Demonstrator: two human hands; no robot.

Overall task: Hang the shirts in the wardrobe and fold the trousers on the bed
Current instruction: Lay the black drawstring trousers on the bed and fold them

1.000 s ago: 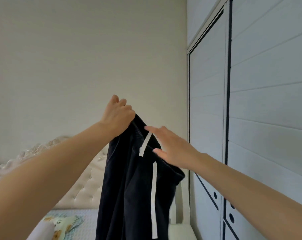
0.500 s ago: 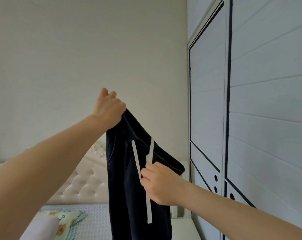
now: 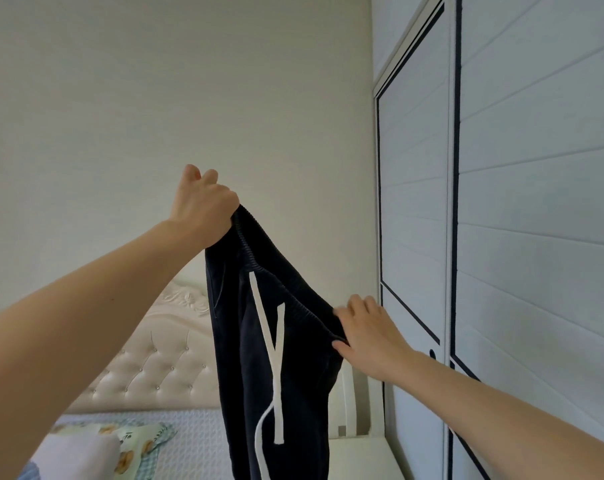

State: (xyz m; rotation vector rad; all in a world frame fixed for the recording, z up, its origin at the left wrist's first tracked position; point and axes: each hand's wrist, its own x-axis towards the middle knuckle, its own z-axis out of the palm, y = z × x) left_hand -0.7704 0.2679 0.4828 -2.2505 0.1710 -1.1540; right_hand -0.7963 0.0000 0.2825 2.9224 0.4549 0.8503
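Dark navy trousers (image 3: 293, 368) with a ribbed waistband and two white drawstrings hang in the air in front of me. My left hand (image 3: 203, 206) grips one end of the waistband, held high. My right hand (image 3: 366, 334) pinches the other end of the waistband, lower and to the right, near the wardrobe (image 3: 536, 237). The waistband stretches at a slant between my hands. The legs drop out of view at the bottom edge. The bed (image 3: 189, 445) lies below and behind the trousers.
The white wardrobe doors with dark trim are shut on the right. A tufted cream headboard (image 3: 162, 362) stands against the back wall. A patterned pillow (image 3: 134, 441) and white cloth (image 3: 75, 455) lie on the bed. A white nightstand (image 3: 359, 455) sits beside the wardrobe.
My right hand moved from the drawstrings rightward to the far end of the waistband and took hold of it. The waistband is now spread out between both hands.
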